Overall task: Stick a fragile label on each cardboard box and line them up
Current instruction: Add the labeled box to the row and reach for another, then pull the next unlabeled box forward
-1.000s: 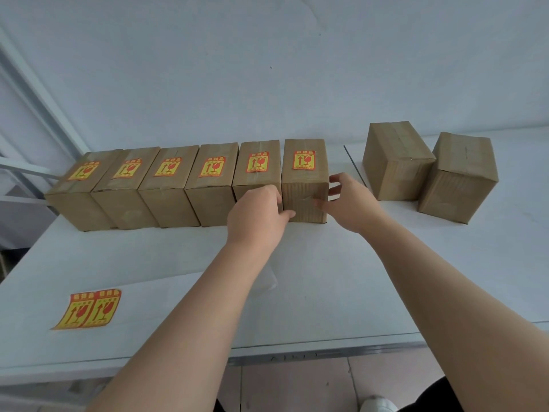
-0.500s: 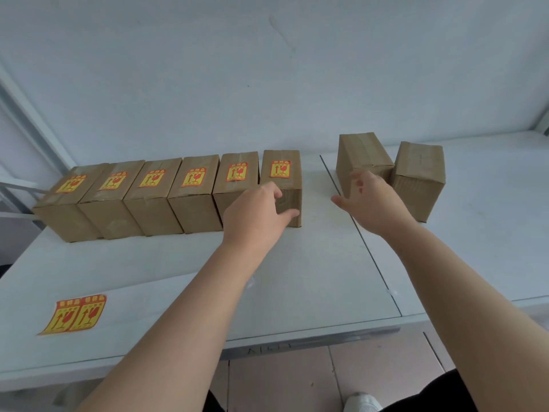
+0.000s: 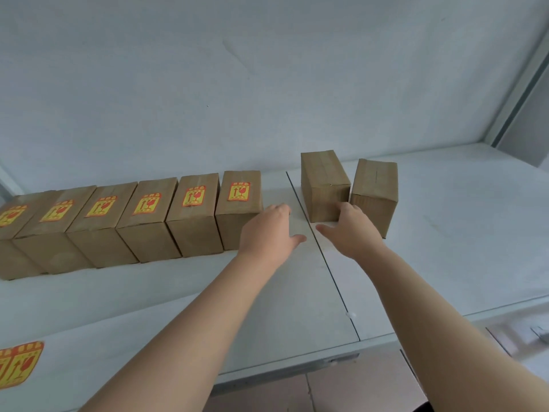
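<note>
Head view: at the desk's (image 3: 148, 307) near-left corner lies a sheet of spare fragile labels (image 3: 17, 367), kept within reach for the boxes not yet done. Along the back edge on the left, six labelled boxes (image 3: 142, 230) stand side by side and touching, each with its red-and-yellow sticker on the top face; this looks like the finished part of the line. Just right of the last one, the left hand (image 3: 267, 230) hovers low over the desk, fingers loose and slightly apart, holding nothing. It is probably waiting to steady or receive the next box. Past the seam (image 3: 326, 269) in the desk, the right hand (image 3: 352, 230) reaches forward, thumb spread wide, fingers straight and at the lower front of the nearer plain box (image 3: 323, 185); whether they press on it I cannot tell. A second plain box (image 3: 375, 194) stands just beside it, turned slightly askew. Neither carries a label, so both likely need stickers before joining the row
</note>
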